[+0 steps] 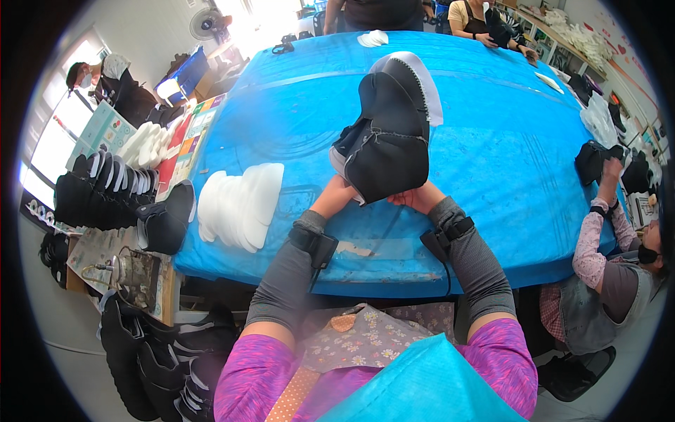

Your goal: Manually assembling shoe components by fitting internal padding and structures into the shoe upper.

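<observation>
A black shoe upper [390, 133] with pale stitching is raised over the table, its toe pointing away from me. Along its right side and tip runs a white edge piece [427, 84]. My left hand [335, 196] grips the near left edge of the upper at its pale lining, some fingers hidden behind it. At the near right edge, my right hand [416, 197] has its fingers closed on the same upper, partly covered by it. Left of my hands, a fanned stack of white insoles [241, 206] lies on the blue-covered table [506, 183].
More black shoe uppers [105, 186] stand in a row at the left, with one upper [166, 221] at the table corner. A metal device [133, 274] sits below them. Co-workers are around the table; one at the right has a hand [612, 169] on black pieces.
</observation>
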The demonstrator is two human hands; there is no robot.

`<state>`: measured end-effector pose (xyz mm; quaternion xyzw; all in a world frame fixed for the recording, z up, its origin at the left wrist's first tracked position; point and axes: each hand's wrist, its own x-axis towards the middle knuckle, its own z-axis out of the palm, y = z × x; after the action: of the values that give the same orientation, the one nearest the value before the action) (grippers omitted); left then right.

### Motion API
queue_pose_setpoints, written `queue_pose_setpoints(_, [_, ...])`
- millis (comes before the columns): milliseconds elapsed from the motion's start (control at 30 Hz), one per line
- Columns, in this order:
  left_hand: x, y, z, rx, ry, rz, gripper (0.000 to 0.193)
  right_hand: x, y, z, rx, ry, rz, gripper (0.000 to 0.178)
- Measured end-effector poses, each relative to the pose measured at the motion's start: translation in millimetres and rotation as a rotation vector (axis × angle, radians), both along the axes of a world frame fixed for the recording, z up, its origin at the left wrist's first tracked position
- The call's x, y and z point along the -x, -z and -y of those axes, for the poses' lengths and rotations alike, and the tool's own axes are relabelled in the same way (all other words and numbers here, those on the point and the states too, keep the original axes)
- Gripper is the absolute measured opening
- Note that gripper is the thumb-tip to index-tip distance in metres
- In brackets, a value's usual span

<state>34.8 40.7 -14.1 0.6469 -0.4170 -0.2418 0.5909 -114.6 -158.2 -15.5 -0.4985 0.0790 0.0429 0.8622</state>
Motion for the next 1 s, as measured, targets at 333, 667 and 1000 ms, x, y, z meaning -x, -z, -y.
queue_pose_setpoints(333, [1.6, -0.3, -1.2, -0.011, -0.010, 0.007, 0.045, 0.8, -1.9, -0.3, 0.003, -0.005, -0.001, 0.029])
queue_pose_setpoints(667, [1.9, -2.1, -2.1, -0.036, -0.008, -0.005, 0.042, 0.4, 0.0, -0.6, -0.009, -0.010, -0.008, 0.029])
queue_pose_setpoints(1000, [4.8, -6.8, -2.2, -0.013, 0.015, -0.021, 0.047, 0.0, 1.9, 0.1, -0.001, -0.007, -0.005, 0.028])
